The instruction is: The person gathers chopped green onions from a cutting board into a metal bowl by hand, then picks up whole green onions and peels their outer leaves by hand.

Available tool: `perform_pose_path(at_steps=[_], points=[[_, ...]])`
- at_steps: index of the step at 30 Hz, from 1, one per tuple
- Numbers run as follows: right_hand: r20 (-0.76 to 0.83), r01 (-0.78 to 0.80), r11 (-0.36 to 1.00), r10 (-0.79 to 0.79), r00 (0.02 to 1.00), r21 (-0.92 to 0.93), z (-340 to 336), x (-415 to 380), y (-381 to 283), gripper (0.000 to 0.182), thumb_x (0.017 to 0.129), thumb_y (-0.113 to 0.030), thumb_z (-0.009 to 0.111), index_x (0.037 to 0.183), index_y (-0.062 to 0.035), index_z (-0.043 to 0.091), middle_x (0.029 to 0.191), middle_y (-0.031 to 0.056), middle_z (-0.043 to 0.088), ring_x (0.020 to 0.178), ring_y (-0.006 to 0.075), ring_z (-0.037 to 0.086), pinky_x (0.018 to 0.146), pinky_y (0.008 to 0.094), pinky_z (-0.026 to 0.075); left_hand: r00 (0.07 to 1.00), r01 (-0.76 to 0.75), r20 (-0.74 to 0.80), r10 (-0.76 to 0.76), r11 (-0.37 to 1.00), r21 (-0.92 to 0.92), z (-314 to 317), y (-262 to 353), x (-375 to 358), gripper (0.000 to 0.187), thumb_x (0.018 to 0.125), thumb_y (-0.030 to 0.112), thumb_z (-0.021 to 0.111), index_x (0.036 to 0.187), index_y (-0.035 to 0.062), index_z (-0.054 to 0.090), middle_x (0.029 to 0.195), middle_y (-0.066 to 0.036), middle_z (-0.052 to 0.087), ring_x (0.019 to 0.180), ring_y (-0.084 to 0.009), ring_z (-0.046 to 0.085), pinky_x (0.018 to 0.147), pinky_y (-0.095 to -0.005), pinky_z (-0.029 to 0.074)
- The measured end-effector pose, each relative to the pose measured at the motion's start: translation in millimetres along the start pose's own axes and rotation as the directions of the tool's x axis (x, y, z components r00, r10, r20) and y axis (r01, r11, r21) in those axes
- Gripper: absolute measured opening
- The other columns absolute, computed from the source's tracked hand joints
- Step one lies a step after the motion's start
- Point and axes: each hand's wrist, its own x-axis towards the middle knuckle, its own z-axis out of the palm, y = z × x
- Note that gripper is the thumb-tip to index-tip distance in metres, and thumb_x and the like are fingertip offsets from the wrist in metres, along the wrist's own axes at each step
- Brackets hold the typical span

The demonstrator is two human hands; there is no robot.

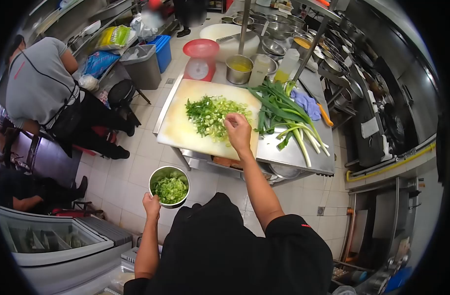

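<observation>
The left hand (151, 204) pinches a pot (167, 170) by its rim, off the bench (316, 160); stiff, probably light, it is best held there. Chopped green onions (210, 110) on the cutting board (172, 128) are likely soft and slippery, easiest gathered loosely. The right hand's (238, 130) fingers bunch over them; I cannot tell whether they pinch any.

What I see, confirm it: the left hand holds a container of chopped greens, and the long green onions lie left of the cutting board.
Wrong side: in the head view, the long green onions lie mainly right of the cutting board. The left hand does hold a container of chopped greens.
</observation>
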Motion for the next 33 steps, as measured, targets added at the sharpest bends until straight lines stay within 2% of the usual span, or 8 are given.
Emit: perform_pose_path(at_steps=[7, 19, 21, 23, 25, 26, 28, 33], points=[[-0.296, -0.078, 0.985, 0.03, 0.955, -0.153, -39, -37, 63, 0.017, 0.09, -0.006, 0.053, 0.103, 0.0044, 0.058, 0.11, 0.0186, 0.057, 0.101, 0.0295, 0.058, 0.087, 0.0358, 0.048, 0.999, 0.041, -0.034, -0.041, 0.999, -0.01, 25, -3, -11, 0.015, 0.073, -0.003, 0.051, 0.072, 0.0083, 0.041, 0.057, -0.002, 0.044, 0.038, -0.0101, 0.04, 0.035, -0.0253, 0.033], [-0.184, -0.128, 0.858, 0.04, 0.982, -0.497, -29, 39, 111, 0.052, 0.099, -0.033, 0.043, 0.128, 0.0097, 0.046, 0.139, 0.0299, 0.038, 0.129, 0.0429, 0.037, 0.11, 0.0461, 0.026, 0.999, 0.053, 0.017, -0.052, 0.998, -0.036, 89, 22, -38, 0.008, 0.073, -0.002, 0.053, 0.08, 0.0021, 0.053, 0.067, -0.002, 0.054, 0.051, -0.0094, 0.051, 0.044, -0.0263, 0.041], [0.039, 0.086, 0.737, -0.081, 0.996, -0.67, -35, 59, 158, 0.052, 0.099, -0.033, 0.041, 0.129, 0.0083, 0.046, 0.138, 0.0295, 0.04, 0.129, 0.0431, 0.037, 0.111, 0.0465, 0.025, 0.998, -0.019, 0.067, 0.021, 0.999, -0.036, 100, 34, -41, 0.009, 0.074, -0.001, 0.055, 0.082, 0.0016, 0.059, 0.07, -0.005, 0.061, 0.058, -0.012, 0.057, 0.049, -0.0301, 0.046], [0.21, 0.145, 0.679, 0.013, 0.978, -0.719, -32, 71, 147, 0.048, 0.101, -0.029, 0.037, 0.135, 0.0043, 0.042, 0.141, 0.0238, 0.041, 0.133, 0.0379, 0.035, 0.113, 0.0447, 0.023, 0.984, -0.172, 0.027, 0.176, 0.898, 0.404, 105, 0, -28, 0.015, 0.073, 0.01, 0.063, 0.085, 0.0016, 0.061, 0.071, -0.012, 0.062, 0.062, -0.0186, 0.058, 0.057, -0.0354, 0.047], [0.359, 0.209, 0.808, 0.004, 0.933, -0.551, -34, 83, 187, 0.049, 0.102, -0.026, 0.031, 0.143, 0.0004, 0.033, 0.148, 0.02, 0.033, 0.138, 0.0327, 0.028, 0.116, 0.0414, 0.018, 0.994, -0.062, 0.091, 0.057, 0.997, 0.052, 117, -37, -11, 0.018, 0.072, 0.014, 0.064, 0.085, 0.0013, 0.061, 0.072, -0.012, 0.062, 0.066, -0.0191, 0.059, 0.06, -0.0361, 0.048], [0.455, 0.334, 0.849, -0.128, 0.881, -0.408, -42, 89, 208, 0.05, 0.102, -0.028, 0.031, 0.144, 0.0002, 0.033, 0.15, 0.0187, 0.031, 0.138, 0.0315, 0.028, 0.116, 0.0404, 0.018, 0.974, -0.223, 0.063, 0.218, 0.97, 0.1, 110, 27, -39, 0.02, 0.072, 0.013, 0.063, 0.088, 0.0022, 0.062, 0.073, -0.011, 0.063, 0.066, -0.0175, 0.059, 0.06, -0.035, 0.048], [0.495, -0.039, 0.965, 0.168, 0.852, -0.261, -32, 93, 138, 0.052, 0.103, -0.032, 0.03, 0.14, 0.0025, 0.038, 0.145, 0.0196, 0.037, 0.135, 0.0318, 0.032, 0.114, 0.0396, 0.021, 0.994, -0.084, 0.08, 0.077, 0.992, 0.09, 123, 3, -20, 0.019, 0.072, 0.013, 0.061, 0.087, 0.0024, 0.061, 0.072, -0.01, 0.062, 0.067, -0.0171, 0.059, 0.062, -0.0348, 0.049], [0.514, 0.13, 0.946, 0.044, 0.857, -0.298, -45, 80, 136, 0.055, 0.102, -0.038, 0.03, 0.138, 0.0022, 0.043, 0.14, 0.0195, 0.044, 0.131, 0.0308, 0.039, 0.11, 0.0386, 0.027, 0.984, -0.155, 0.124, 0.132, 0.968, 0.199, 135, 8, -12, 0.018, 0.07, 0.016, 0.059, 0.082, 0.0017, 0.059, 0.071, -0.013, 0.059, 0.066, -0.0237, 0.058, 0.065, -0.0414, 0.047]])
